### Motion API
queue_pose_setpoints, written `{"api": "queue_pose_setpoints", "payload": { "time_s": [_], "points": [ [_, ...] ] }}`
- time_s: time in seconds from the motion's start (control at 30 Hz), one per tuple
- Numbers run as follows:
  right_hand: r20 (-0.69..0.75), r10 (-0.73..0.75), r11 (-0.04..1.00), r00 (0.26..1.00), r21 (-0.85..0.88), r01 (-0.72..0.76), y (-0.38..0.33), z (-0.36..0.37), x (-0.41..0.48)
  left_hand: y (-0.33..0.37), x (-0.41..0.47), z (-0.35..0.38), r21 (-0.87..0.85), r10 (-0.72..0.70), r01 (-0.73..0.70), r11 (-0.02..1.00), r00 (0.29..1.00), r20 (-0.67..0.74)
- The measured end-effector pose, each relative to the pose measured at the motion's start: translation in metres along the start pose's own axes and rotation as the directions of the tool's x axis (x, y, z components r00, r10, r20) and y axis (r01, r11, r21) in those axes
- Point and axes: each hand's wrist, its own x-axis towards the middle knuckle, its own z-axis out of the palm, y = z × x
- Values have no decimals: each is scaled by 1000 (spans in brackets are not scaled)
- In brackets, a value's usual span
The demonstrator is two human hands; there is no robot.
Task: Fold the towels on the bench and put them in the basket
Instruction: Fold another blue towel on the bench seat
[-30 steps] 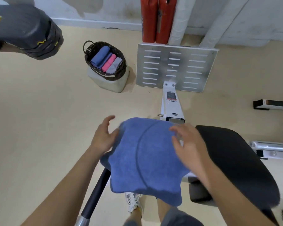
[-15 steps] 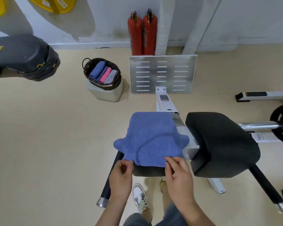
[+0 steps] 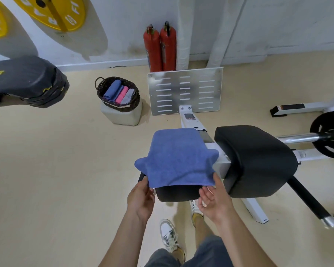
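A blue towel lies draped over a small black bench pad in the middle of the view. My left hand pinches the towel's near left corner. My right hand holds the near right corner, thumb up beside it and fingers curled under the edge. The dark wicker basket stands on a pale block on the floor at the back left. It holds three rolled towels: blue, pink and grey.
A larger black pad sits right of the towel on the white machine frame. A slotted metal footplate and two red extinguishers stand behind. A barbell plate is at the right, a black padded bench end at the left.
My hands left the top of the towel and came back to its near edge, then spread apart to its two near corners. The view has pulled back from the bench.
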Motion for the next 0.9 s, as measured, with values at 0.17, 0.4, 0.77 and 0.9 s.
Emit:
{"api": "queue_pose_setpoints", "payload": {
  "time_s": [0.17, 0.4, 0.77, 0.9],
  "points": [
    [31, -36, 999, 999, -6, 36, -14, 5, 0, -1, 10, 2, -33, -20, 18, 999, 999, -37],
    [25, -90, 996, 996, 1, 90, -22, -10, -1, 7, 18, -16, -408, -24, 37, 912, 999, 38],
    [-34, -233, 947, 972, 218, 234, -24, -26, -18, 20, -21, -43, 255, 312, -317, 913, 948, 61],
    [9, -203, 912, 979, 366, 185, -29, -28, -25, 31, -32, -57, 341, 195, -275, 899, 949, 249]
  ]
}}
